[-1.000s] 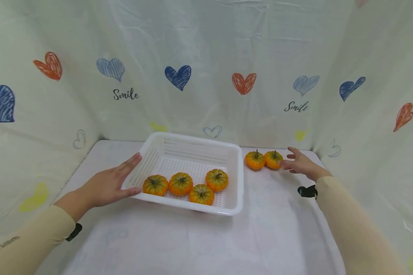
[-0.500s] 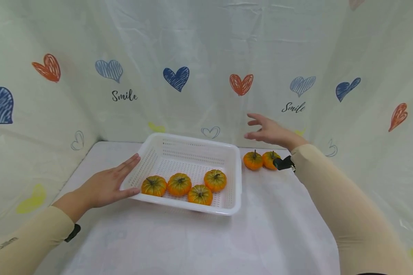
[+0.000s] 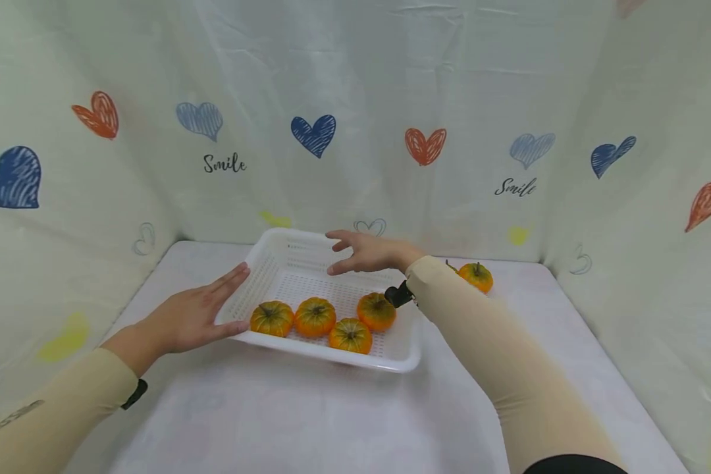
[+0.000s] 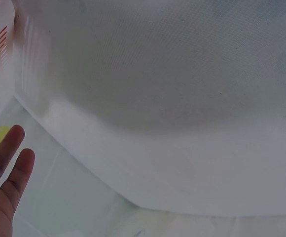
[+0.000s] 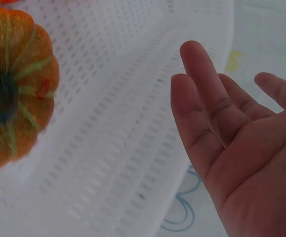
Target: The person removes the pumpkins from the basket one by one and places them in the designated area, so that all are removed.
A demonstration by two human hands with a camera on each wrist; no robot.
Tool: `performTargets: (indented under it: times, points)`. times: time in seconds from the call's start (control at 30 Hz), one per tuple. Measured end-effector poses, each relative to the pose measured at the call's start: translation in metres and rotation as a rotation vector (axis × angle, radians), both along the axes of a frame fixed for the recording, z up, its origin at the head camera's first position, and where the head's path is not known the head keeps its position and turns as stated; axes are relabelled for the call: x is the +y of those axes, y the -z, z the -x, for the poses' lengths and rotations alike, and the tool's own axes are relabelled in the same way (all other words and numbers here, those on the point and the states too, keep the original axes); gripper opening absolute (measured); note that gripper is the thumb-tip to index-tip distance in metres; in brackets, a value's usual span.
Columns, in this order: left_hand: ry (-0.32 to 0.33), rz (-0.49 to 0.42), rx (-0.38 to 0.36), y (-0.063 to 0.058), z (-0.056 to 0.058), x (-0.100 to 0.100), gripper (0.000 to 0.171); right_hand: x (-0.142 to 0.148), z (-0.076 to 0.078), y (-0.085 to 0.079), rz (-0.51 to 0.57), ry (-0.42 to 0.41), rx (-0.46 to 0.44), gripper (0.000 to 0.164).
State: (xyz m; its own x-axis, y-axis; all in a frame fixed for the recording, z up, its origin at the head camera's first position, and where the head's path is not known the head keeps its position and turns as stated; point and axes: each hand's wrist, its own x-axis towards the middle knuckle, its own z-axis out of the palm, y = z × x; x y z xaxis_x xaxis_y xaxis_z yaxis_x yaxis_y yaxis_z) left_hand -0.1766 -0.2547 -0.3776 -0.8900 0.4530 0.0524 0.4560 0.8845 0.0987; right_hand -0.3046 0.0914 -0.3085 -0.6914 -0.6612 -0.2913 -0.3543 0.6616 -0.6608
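Observation:
A white perforated plastic basket [image 3: 308,349] stands on the table with several small orange-green pumpkins [image 3: 315,316] along its front. My left hand [image 3: 192,316] lies against the basket's left side, fingers and thumb spread. Over the rear part of the basket hovers my right hand [image 3: 370,253], fingers loosely bent and nothing in them. The right wrist view shows that bare hand [image 5: 256,138] beside the basket wall [image 5: 118,123], apart from a pumpkin [image 5: 19,89]. Right of the basket is another pumpkin [image 3: 476,276]; one beside it is mostly hidden by my right sleeve, its stem showing.
The table [image 3: 308,421] has a white cover. A pale curtain [image 3: 367,178] printed with hearts and "Smile" closes off the back and both sides. My right forearm [image 3: 498,349] crosses above the basket's right end.
My right hand has swung left from beside the two pumpkins on the right to above the basket, without holding anything. The left hand stays at the basket's side.

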Motion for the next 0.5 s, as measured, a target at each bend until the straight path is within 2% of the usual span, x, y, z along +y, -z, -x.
performTargets:
  times: [0.1,0.27,0.5]
  points:
    - [0.003,0.003,-0.004,0.000,0.001,0.002,0.097,-0.007,-0.001,0.014,0.000,-0.034,-0.078,0.087]
    - [0.003,0.015,0.000,-0.001,0.003,0.002,0.097,-0.013,-0.003,0.028,-0.007,-0.064,-0.173,0.088]
    - [-0.015,0.026,-0.019,-0.001,0.003,0.002,0.098,-0.022,-0.009,0.048,-0.107,-0.160,-0.167,0.092]
